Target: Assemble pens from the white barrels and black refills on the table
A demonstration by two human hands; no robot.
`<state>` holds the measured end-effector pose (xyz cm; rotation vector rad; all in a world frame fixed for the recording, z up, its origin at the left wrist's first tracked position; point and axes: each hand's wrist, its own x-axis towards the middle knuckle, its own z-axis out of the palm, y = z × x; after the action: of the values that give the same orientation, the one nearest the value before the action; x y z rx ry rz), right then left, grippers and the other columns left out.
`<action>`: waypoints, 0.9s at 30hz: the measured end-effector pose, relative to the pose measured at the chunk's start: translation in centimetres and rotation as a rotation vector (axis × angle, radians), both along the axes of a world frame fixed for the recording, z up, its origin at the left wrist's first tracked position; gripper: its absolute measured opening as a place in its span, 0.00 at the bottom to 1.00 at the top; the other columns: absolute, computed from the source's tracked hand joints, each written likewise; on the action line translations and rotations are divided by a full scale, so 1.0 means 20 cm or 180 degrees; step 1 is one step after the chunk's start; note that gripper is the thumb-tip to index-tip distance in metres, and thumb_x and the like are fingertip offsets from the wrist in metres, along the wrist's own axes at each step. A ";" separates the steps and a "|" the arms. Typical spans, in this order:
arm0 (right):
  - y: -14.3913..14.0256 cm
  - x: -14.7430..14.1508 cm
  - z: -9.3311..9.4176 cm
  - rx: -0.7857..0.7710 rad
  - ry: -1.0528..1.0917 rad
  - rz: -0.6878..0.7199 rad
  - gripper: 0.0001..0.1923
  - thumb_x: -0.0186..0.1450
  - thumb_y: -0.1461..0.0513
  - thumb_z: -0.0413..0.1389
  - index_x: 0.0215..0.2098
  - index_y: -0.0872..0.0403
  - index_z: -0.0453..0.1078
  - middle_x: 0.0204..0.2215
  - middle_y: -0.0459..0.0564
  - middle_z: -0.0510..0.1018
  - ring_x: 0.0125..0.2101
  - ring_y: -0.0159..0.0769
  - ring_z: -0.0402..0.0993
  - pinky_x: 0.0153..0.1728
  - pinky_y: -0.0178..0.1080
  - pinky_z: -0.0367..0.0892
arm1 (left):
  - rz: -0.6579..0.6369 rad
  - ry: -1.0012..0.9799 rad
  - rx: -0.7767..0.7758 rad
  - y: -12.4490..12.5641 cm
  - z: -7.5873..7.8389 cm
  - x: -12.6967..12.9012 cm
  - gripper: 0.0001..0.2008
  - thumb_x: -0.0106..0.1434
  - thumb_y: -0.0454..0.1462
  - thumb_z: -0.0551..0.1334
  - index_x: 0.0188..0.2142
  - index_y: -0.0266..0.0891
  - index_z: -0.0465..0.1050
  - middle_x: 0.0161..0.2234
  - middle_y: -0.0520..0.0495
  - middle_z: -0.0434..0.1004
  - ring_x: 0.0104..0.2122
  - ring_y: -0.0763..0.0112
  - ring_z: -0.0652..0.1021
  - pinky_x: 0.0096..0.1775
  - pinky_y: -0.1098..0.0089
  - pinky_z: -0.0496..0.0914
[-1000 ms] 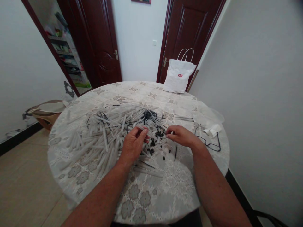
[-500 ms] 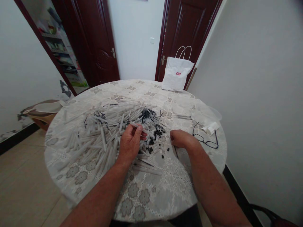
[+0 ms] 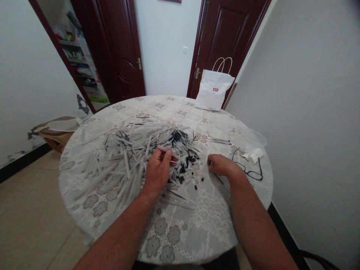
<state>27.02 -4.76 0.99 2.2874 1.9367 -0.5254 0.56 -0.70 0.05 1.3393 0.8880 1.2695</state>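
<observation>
A round table [image 3: 180, 232] under a lace floral cloth carries a wide heap of white plastic pen barrels [image 3: 123, 161], a bundle of thin black refills [image 3: 178, 138] and several small black caps [image 3: 190, 160]. My left hand [image 3: 158, 170] rests at the heap's right edge and pinches one white pen barrel [image 3: 168, 151] between thumb and fingers. My right hand [image 3: 222, 165] lies on the cloth beside the caps, fingers curled around a thin black refill [image 3: 218, 178] that sticks out under the wrist.
Black-rimmed glasses [image 3: 249, 170] and a small white tube [image 3: 253, 155] lie to the right. A clear plastic bag [image 3: 242, 137] sits behind them. A white paper bag [image 3: 213, 90] stands at the far edge before dark red doors. A basket [image 3: 56, 133] sits left on the floor.
My right hand has drawn back from the caps toward the right and closed on a black refill. My left hand has lifted a white barrel out of the heap.
</observation>
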 end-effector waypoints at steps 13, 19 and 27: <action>-0.01 -0.14 0.09 0.1251 0.3585 0.0567 0.09 0.68 0.57 0.57 0.43 0.54 0.70 0.29 0.44 0.75 0.27 0.29 0.73 0.31 0.34 0.71 | -0.0061 -0.0645 -0.0512 0.00 0.02 0.01 0.18 0.69 0.54 0.55 0.45 0.44 0.58 0.39 0.47 0.82 0.34 0.63 0.85 0.33 0.62 0.81; -0.01 -0.21 0.08 0.1745 0.3343 0.0529 0.10 0.70 0.55 0.55 0.42 0.53 0.70 0.35 0.49 0.80 0.31 0.32 0.77 0.36 0.37 0.72 | -0.0125 -0.0988 -0.0388 0.01 0.01 0.01 0.15 0.68 0.47 0.60 0.46 0.45 0.55 0.41 0.48 0.81 0.35 0.64 0.84 0.37 0.59 0.81; -0.03 -0.18 0.12 0.2045 0.1904 0.0585 0.09 0.70 0.56 0.55 0.43 0.51 0.72 0.33 0.47 0.80 0.33 0.35 0.76 0.38 0.36 0.68 | 0.0053 -0.0905 -0.0212 0.00 0.03 0.02 0.18 0.64 0.41 0.64 0.46 0.44 0.55 0.42 0.48 0.79 0.37 0.65 0.83 0.38 0.59 0.81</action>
<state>23.38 -5.35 3.39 2.4274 2.9327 -0.7077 0.90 -0.68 0.75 1.0686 0.7358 1.3902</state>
